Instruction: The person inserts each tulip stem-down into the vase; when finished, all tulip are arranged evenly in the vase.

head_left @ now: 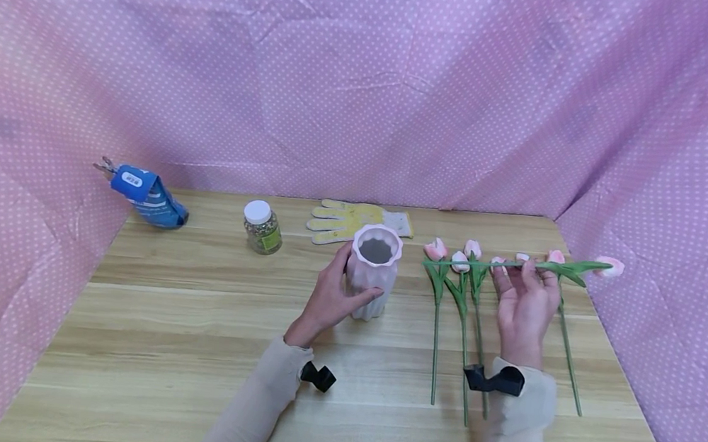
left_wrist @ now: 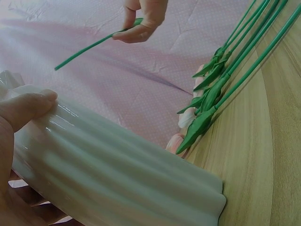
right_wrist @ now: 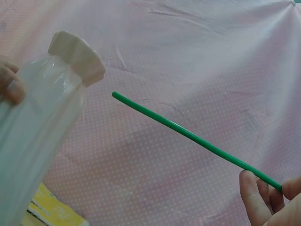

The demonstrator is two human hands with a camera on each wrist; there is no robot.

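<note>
A white fluted vase [head_left: 372,287] with a scalloped rim stands upright on the table, and my left hand [head_left: 336,292] grips its side, thumb across the front. My right hand [head_left: 526,305] pinches the green stem of a pink artificial tulip [head_left: 608,267] above the table. That tulip lies nearly level, its bloom to the right and its bare stem end [right_wrist: 115,95] pointing left toward the vase, apart from the rim. Below and around the right hand several more pink-and-white tulips [head_left: 436,249] lie on the table with stems toward me; the hand partly hides some.
Behind the vase lies a yellow and white glove [head_left: 354,219]. Left of it stand a white-lidded jar [head_left: 262,228] with grainy contents and a blue bag [head_left: 160,202] with a clip on top. Pink dotted cloth [head_left: 366,94] hangs around the wooden table [head_left: 187,361].
</note>
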